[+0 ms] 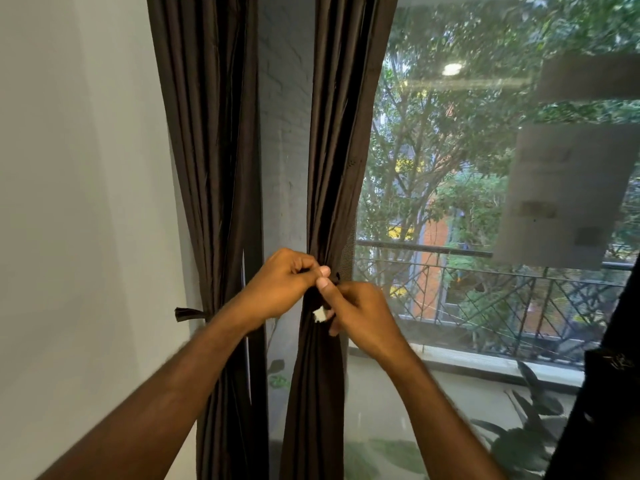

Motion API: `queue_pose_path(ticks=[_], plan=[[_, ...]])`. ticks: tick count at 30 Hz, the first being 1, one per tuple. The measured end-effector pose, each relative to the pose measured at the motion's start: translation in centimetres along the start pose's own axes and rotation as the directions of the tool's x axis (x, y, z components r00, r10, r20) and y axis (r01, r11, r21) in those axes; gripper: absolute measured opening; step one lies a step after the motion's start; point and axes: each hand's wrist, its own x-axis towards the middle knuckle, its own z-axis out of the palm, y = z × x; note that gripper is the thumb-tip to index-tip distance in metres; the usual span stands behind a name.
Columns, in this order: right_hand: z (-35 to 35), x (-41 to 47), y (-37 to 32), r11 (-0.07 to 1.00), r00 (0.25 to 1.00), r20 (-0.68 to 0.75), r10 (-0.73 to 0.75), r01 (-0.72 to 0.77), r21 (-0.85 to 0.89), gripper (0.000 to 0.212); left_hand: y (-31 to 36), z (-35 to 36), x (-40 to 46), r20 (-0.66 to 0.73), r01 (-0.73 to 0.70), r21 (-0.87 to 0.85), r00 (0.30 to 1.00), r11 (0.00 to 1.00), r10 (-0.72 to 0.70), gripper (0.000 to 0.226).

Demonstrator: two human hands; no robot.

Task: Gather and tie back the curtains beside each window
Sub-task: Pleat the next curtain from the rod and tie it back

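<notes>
Both forearms reached up from the bottom edge, and the hands met at the waist of the gathered curtain (329,161). The left hand (282,285) had its fingers curled round, thumb pressed forward, pinching one end of the dark tie-back (335,279). The right hand (360,315), just below and touching it thumb to thumb, pinched the other end, with a small white tab (320,315) showing under its fingers. The curtain hung bunched between the hands, pulled in tight there and flaring below.

Judging by this, the step in hand was fastening the tie around this panel; the next move seemed to call for bringing the two ends together and closing them without letting the bundle slip loose.

Left of the hands, a second curtain (211,168) hung already cinched, its tie end (188,314) sticking out sideways. How the fastener worked stayed hidden behind the fingers, and the white tab was too small to identify. Right of the hands, the window (485,185) carried reflections that blurred the view outside.
</notes>
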Motion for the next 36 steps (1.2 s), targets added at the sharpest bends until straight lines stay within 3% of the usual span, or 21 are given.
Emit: queue_pose_path(ticks=[5, 8, 10, 14, 17, 23, 25, 27, 28, 30, 32, 36], plan=[[-0.6, 0.2, -0.4, 0.981, 0.995, 0.034, -0.094, 0.087, 0.172, 0.035, 0.3, -0.3, 0.2, 0.03, 0.01, -0.026, 1.0, 1.0, -0.009, 0.039], [-0.8, 0.1, -0.4, 0.983, 0.997, 0.072, 0.024, -0.037, 0.18, 0.045, 0.5, 0.2, -0.2, -0.005, 0.031, -0.081, 0.999, 0.996, -0.031, 0.038], [-0.7, 0.1, -0.5, 0.996, 0.993, 0.104, 0.049, -0.056, 0.064, 0.047, 0.6, 0.4, -0.2, -0.009, 0.049, -0.104, 0.999, 0.993, -0.051, 0.036], [-1.0, 0.6, 0.0, 0.991, 0.996, 0.064, -0.056, 0.048, 0.124, 0.035, 1.1, 0.5, -0.2, -0.018, 0.016, -0.121, 1.0, 0.992, -0.018, 0.027], [-1.7, 1.2, 0.9, 0.977, 0.994, -0.035, -0.108, 0.113, 0.182, 0.048, 1.0, 0.4, -0.6, -0.021, -0.041, -0.168, 0.999, 0.985, 0.038, 0.007], [-5.4, 1.4, 2.5, 0.976, 0.977, -0.01, -0.214, 0.214, 0.047, 0.052, 0.0, -1.9, -0.1, -0.123, -0.028, -0.346, 0.992, 0.938, -0.016, 0.021], [-6.7, 1.4, 3.4, 0.976, 0.976, 0.01, -0.217, 0.217, -0.026, 0.051, -0.5, -2.2, 0.1, -0.137, -0.064, -0.247, 0.99, 0.967, 0.03, 0.022], [-7.1, 1.8, 4.2, 0.974, 0.977, 0.005, -0.211, 0.211, -0.08, 0.05, -0.8, -1.9, 0.3, -0.112, -0.149, 0.013, 0.982, 0.989, 0.149, 0.009], [-7.1, 2.0, 4.4, 0.972, 0.977, -0.003, -0.211, 0.21, -0.104, 0.049, -1.0, -1.7, 0.5, -0.091, -0.202, 0.178, 0.971, 0.963, 0.221, 0.008], [-7.1, 2.3, 4.7, 0.965, 0.976, -0.014, -0.217, 0.213, -0.152, 0.047, -1.3, -1.4, 1.0, -0.039, -0.286, 0.459, 0.939, 0.841, 0.341, 0.035], [-7.4, 2.4, 4.8, 0.955, 0.972, -0.012, -0.233, 0.227, -0.189, 0.046, -1.4, -1.7, 1.5, 0.004, -0.35, 0.566, 0.906, 0.746, 0.423, 0.05], [-8.0, 2.2, 5.2, 0.943, 0.964, 0.017, -0.264, 0.262, -0.205, 0.047, -1.3, -2.5, 1.7, 0.07, -0.461, 0.578, 0.85, 0.674, 0.522, 0.048]])
